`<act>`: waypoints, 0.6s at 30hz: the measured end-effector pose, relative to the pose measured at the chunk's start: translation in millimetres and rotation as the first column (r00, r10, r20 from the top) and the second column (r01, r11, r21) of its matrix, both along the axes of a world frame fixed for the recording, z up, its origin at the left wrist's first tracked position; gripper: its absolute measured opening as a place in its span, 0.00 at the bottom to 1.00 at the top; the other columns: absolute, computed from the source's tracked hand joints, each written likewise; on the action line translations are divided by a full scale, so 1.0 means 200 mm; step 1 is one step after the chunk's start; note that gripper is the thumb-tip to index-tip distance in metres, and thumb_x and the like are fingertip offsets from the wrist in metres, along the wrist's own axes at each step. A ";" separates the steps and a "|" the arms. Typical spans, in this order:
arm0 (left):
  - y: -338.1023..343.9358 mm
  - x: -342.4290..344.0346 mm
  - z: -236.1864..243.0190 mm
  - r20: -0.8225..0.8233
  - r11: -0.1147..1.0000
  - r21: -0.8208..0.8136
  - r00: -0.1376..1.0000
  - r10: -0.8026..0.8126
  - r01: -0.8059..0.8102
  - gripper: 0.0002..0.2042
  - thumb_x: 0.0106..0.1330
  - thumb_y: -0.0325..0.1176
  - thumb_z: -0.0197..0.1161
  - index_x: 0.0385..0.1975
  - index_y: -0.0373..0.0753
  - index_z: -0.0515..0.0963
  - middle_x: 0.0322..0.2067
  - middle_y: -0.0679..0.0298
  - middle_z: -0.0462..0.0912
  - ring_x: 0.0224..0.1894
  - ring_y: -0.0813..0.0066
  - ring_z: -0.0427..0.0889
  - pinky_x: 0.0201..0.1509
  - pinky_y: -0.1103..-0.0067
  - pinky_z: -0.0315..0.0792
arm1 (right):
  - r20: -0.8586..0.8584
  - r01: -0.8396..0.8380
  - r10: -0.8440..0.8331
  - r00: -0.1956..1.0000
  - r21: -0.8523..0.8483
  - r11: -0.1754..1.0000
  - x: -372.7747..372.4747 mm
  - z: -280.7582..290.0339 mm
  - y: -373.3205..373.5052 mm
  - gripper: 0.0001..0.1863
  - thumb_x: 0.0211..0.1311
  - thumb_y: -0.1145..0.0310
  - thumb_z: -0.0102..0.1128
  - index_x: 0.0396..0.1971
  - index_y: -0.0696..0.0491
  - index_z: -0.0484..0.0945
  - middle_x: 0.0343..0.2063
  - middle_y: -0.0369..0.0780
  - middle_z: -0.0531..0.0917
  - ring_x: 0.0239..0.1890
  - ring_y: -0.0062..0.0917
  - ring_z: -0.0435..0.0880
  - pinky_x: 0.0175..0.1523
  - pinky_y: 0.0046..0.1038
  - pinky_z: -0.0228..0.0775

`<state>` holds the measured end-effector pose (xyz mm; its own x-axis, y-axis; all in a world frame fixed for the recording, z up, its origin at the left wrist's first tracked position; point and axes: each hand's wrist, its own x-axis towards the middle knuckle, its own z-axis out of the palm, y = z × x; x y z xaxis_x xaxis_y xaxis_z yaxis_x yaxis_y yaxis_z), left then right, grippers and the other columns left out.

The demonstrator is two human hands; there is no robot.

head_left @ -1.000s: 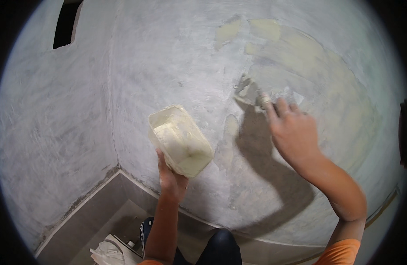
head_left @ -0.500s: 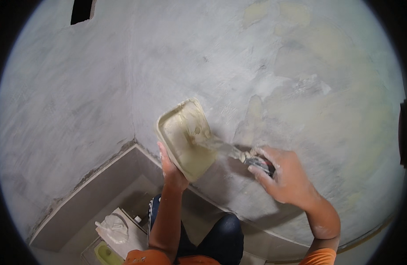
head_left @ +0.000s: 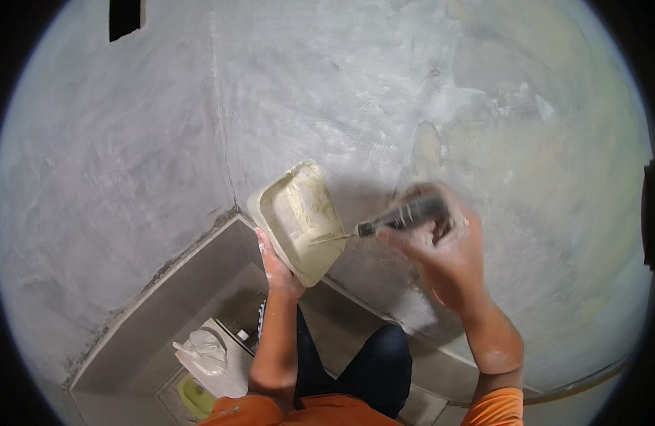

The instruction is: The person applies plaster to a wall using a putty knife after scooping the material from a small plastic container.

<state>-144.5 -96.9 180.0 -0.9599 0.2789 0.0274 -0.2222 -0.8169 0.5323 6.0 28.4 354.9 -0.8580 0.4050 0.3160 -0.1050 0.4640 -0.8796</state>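
The left hand (head_left: pixel 276 270), clasping the plastic tub (head_left: pixel 278 213) from seven o'clock, should brace against blade pressure; the right hand (head_left: pixel 452 259) clamps the putty knife (head_left: pixel 406 215) at three.

Left fingers (head_left: pixel 263 246) hold a pale tub (head_left: pixel 288 220) — right fingers (head_left: pixel 398 242) grip a putty knife (head_left: pixel 413 212).

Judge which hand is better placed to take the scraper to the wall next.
Probably the right hand: it grips the scraper, which points toward the tub, with the wall beyond. The left hand is occupied, supporting the tilted tub at its lower left side.
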 end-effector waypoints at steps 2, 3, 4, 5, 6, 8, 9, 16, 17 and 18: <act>-0.01 -0.01 0.02 -0.020 1.000 0.007 1.000 0.017 -0.017 0.37 0.78 0.64 0.35 0.75 0.40 0.55 0.69 0.52 0.67 0.65 0.54 0.75 0.65 0.59 0.75 | -0.099 -0.106 0.114 0.989 0.081 0.991 -0.07 0.03 0.00 0.19 0.55 0.73 0.75 0.46 0.59 0.78 0.33 0.40 0.84 0.34 0.17 0.80 0.39 0.23 0.73; -0.01 -0.02 0.01 -0.085 0.999 0.043 0.996 0.009 -0.006 0.37 0.78 0.64 0.35 0.75 0.40 0.55 0.69 0.52 0.66 0.66 0.54 0.75 0.65 0.59 0.75 | -0.009 -0.123 0.127 0.992 0.185 0.975 -0.08 0.10 -0.04 0.18 0.57 0.79 0.71 0.47 0.58 0.77 0.36 0.37 0.85 0.40 0.21 0.84 0.45 0.27 0.78; -0.01 -0.02 0.01 -0.149 0.996 0.087 0.989 -0.001 0.014 0.37 0.79 0.64 0.35 0.75 0.39 0.55 0.70 0.52 0.66 0.66 0.54 0.74 0.65 0.60 0.75 | -0.024 -0.111 0.118 0.993 0.186 0.976 -0.09 0.10 -0.06 0.18 0.57 0.79 0.71 0.47 0.58 0.77 0.36 0.37 0.85 0.40 0.21 0.84 0.45 0.27 0.78; -0.01 -0.02 0.02 -0.163 0.996 0.085 0.987 -0.010 0.024 0.37 0.79 0.64 0.35 0.75 0.39 0.55 0.70 0.52 0.66 0.66 0.54 0.74 0.65 0.60 0.75 | -0.087 -0.140 0.179 0.980 0.341 0.929 -0.10 0.09 -0.07 0.18 0.59 0.78 0.71 0.48 0.59 0.76 0.35 0.39 0.85 0.39 0.24 0.85 0.46 0.28 0.78; -0.01 -0.02 0.04 -0.160 0.998 0.059 0.987 -0.022 0.032 0.37 0.79 0.63 0.36 0.75 0.39 0.55 0.70 0.53 0.66 0.66 0.54 0.74 0.66 0.60 0.75 | -0.139 -0.151 0.248 0.959 0.490 0.858 -0.11 0.07 -0.08 0.19 0.61 0.76 0.70 0.49 0.59 0.74 0.34 0.40 0.85 0.38 0.26 0.86 0.46 0.29 0.79; 0.01 -0.03 0.11 -0.158 0.998 0.039 0.987 -0.034 0.040 0.37 0.79 0.63 0.37 0.74 0.39 0.55 0.70 0.54 0.66 0.67 0.54 0.73 0.66 0.60 0.74 | -0.261 -0.162 0.380 0.887 0.596 0.787 -0.17 0.02 -0.04 0.20 0.64 0.75 0.68 0.52 0.59 0.70 0.32 0.44 0.84 0.36 0.32 0.87 0.43 0.32 0.78; 0.03 -0.04 0.16 -0.149 0.999 0.047 0.989 -0.004 0.011 0.36 0.79 0.62 0.38 0.74 0.39 0.55 0.70 0.54 0.66 0.67 0.55 0.72 0.68 0.60 0.72 | -0.192 -0.212 0.421 0.887 0.640 0.738 -0.19 0.03 -0.02 0.20 0.65 0.75 0.67 0.53 0.59 0.69 0.32 0.45 0.83 0.36 0.34 0.87 0.42 0.34 0.78; 0.09 -0.12 0.18 -0.195 0.981 0.163 0.978 -0.076 0.108 0.36 0.79 0.62 0.40 0.75 0.40 0.55 0.71 0.56 0.65 0.70 0.58 0.68 0.73 0.64 0.64 | -0.165 -0.204 0.437 0.884 0.705 0.679 -0.20 -0.04 -0.03 0.20 0.66 0.76 0.65 0.52 0.60 0.66 0.31 0.47 0.82 0.33 0.42 0.85 0.39 0.37 0.76; 0.10 -0.12 0.19 -0.205 0.979 0.160 0.975 -0.091 0.125 0.36 0.79 0.62 0.40 0.75 0.40 0.55 0.71 0.57 0.65 0.70 0.58 0.68 0.74 0.65 0.64 | -0.179 -0.196 0.428 0.886 0.692 0.695 -0.19 -0.05 -0.02 0.21 0.66 0.76 0.65 0.52 0.61 0.65 0.32 0.48 0.82 0.34 0.43 0.86 0.39 0.37 0.76; 0.11 -0.12 0.20 -0.210 0.978 0.163 0.973 -0.093 0.129 0.36 0.79 0.62 0.40 0.75 0.40 0.55 0.71 0.57 0.65 0.70 0.58 0.68 0.74 0.65 0.64 | -0.183 -0.190 0.426 0.886 0.695 0.693 -0.19 -0.05 -0.02 0.21 0.66 0.76 0.65 0.52 0.61 0.65 0.32 0.48 0.82 0.34 0.43 0.86 0.39 0.37 0.76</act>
<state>-169.0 -75.4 220.3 -0.8929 0.3574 0.2736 -0.2202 -0.8770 0.4270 -32.3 25.3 344.2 -0.7034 -0.2687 0.6580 -0.5532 0.7883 -0.2694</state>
